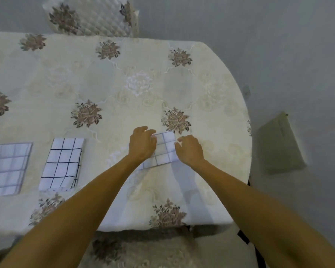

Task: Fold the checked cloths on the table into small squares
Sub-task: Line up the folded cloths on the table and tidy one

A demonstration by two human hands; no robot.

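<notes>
A small folded white cloth with grey checks (163, 149) lies on the table (124, 78) right of centre. My left hand (142, 145) rests on its left side, fingers curled over the far left corner. My right hand (190, 148) touches its right edge with bent fingers. A folded cloth with black checks (63, 163) lies further left. A folded cloth with pale grey checks (8, 168) lies at the left edge of the view.
The table wears a cream cloth with brown flower prints. A quilted chair back (91, 16) stands at the far side. A green mat (278, 144) lies on the floor to the right. A seat cushion (143, 248) sits below the near edge.
</notes>
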